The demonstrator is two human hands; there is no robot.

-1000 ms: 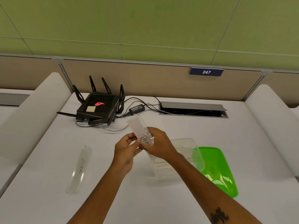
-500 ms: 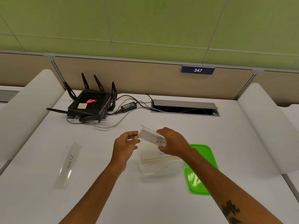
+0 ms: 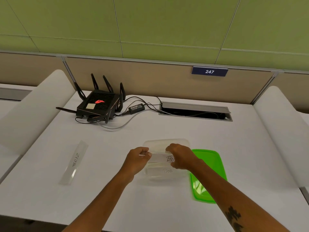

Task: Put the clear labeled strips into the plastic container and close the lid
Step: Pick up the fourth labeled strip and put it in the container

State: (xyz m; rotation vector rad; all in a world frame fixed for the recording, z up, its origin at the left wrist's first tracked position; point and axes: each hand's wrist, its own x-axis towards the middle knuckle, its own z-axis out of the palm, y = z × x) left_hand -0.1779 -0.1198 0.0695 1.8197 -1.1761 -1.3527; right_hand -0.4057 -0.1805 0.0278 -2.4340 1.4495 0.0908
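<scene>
On a white table, a clear plastic container sits open with its green lid lying flat just to its right. Over the container, the left hand and right hand each pinch an end of a clear labeled strip. Another strip marked "DOG" lies inside, and a third strip rests well to the left.

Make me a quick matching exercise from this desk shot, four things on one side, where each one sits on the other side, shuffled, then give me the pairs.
1. ZEBRA strip
2. green lid
3. DOG strip
4. BEAR strip

A. inside the clear container
B. held by left hand and right hand over the container
C. lying alone on the table, far left
D. flat on the table, right of the container

Pairs: 1-C, 2-D, 3-A, 4-B
</scene>
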